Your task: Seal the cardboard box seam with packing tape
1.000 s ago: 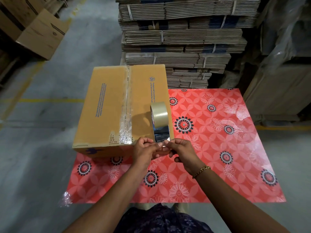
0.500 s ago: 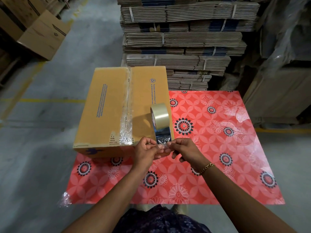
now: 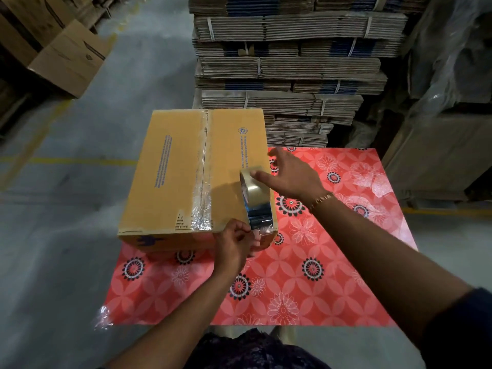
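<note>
A closed cardboard box [image 3: 170, 171] lies on a red flowered sheet [image 3: 314, 262]. Clear tape [image 3: 203, 177] runs along its middle seam. A roll of clear packing tape [image 3: 255, 191] stands on edge on the box's near right corner, with a strip pulled down from it over the front edge. My left hand [image 3: 234, 242] pinches the free end of that strip at the box's front face. My right hand [image 3: 291, 173] hovers with fingers spread just right of the roll, one fingertip touching its top.
Bundled flat cartons [image 3: 290, 73] are stacked high right behind the box. More boxes [image 3: 66, 57] sit at the far left, and wrapped stacks [image 3: 442, 145] stand on the right. Grey concrete floor [image 3: 66, 235] with yellow lines lies to the left.
My right hand let go of the tape end and rose to the roll's top, fingers spread. My left hand kept hold of the strip's end. The roll and box stayed put.
</note>
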{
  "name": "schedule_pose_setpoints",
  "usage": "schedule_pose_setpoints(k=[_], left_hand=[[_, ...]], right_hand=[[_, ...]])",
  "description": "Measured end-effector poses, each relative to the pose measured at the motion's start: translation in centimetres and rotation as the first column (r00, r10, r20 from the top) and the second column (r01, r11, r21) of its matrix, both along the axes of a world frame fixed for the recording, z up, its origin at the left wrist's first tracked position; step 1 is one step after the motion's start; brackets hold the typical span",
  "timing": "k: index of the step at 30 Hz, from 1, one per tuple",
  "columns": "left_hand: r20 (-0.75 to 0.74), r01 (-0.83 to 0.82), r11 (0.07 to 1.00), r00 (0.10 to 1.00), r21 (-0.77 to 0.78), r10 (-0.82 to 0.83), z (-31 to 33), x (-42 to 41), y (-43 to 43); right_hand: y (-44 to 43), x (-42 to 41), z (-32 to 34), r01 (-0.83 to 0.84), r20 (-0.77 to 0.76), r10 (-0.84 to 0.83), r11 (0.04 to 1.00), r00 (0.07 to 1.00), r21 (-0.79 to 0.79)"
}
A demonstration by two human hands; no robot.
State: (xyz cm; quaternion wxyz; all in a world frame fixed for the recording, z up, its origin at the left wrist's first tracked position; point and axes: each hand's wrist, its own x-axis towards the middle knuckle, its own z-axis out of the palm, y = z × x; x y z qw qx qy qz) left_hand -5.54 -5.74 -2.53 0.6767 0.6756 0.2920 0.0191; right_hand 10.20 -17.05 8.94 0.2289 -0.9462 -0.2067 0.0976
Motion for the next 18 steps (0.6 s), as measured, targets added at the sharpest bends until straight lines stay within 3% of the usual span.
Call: schedule_pose_setpoints(k=[4,6,8,12,15,18], left_hand=[[0.021,0.064,0.997,0.998,0.045,-0.065,0.1,-0.1,0.0],[0.017,0.079,0.996,0.997,0.043,-0.079,0.1,0.0,0.1],[0.025,0.1,0.994,0.995,0.039,-0.101,0.4,-0.1,0.2],[0.047,0.118,0.982,0.991,0.149,-0.126,0.4,-0.5,1.4],[0.082,0.1,0.979,0.99,0.178,-0.116,0.5,-0.8,2.6],[0.095,0.091,0.942,0.987,0.324,-0.128,1.0,-0.1,3.8]], right_hand=[[5.8,1.8,1.7,-0.196,0.041,0.227,0.908,0.973,-0.371],[7.9,2.2,2.0,-0.247,-0.06,0.26,0.787,0.964,-0.565],[8.9,2.5,2.0,-0.288,-0.202,0.206,0.716,0.958,-0.636],[8.2,3.4,1.4,-0.249,-0.394,0.048,0.843,0.918,-0.476],[5.3,3.7,0.8,-0.054,-0.514,-0.098,0.961,0.852,-0.272],[1.3,2.8,0.4,0.194,-0.64,-0.17,0.98,0.75,-0.034]])
